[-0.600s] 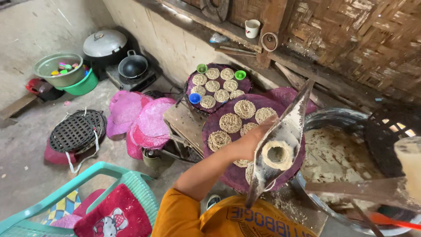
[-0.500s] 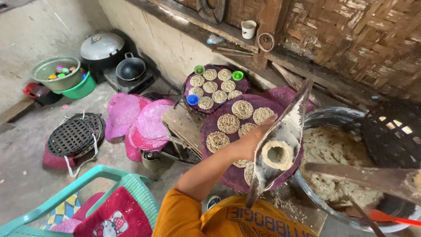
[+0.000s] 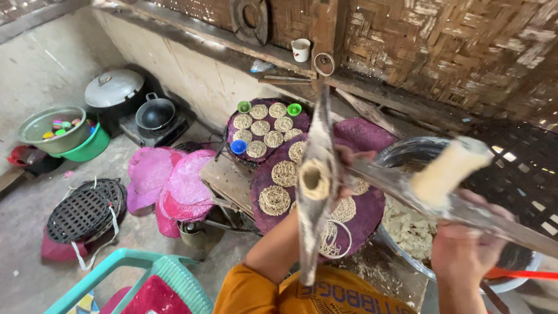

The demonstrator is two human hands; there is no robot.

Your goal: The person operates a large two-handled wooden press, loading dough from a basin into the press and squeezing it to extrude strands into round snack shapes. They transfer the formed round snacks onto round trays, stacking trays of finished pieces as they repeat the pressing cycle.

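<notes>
With my left hand (image 3: 349, 168) gripping the wooden press (image 3: 314, 192) and right hand (image 3: 465, 250) closed on its lever (image 3: 465, 209), several noodle rounds (image 3: 274, 199) already lie on the purple tray (image 3: 360, 224) beneath, dough (image 3: 407, 227) remaining alongside.

Woven bamboo wall (image 3: 442, 52) above wooden ledge (image 3: 232, 43); bare concrete floor (image 3: 35, 267); daylight.

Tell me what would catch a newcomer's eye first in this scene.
Dead centre, the left hand holds up a long, dough-caked wooden press with a round hole, while the right hand at lower right grips a lever carrying a pale lump of dough. Behind them, round purple trays hold coiled noodle nests. At far left sits a green basin beside a lidded pot.
</notes>
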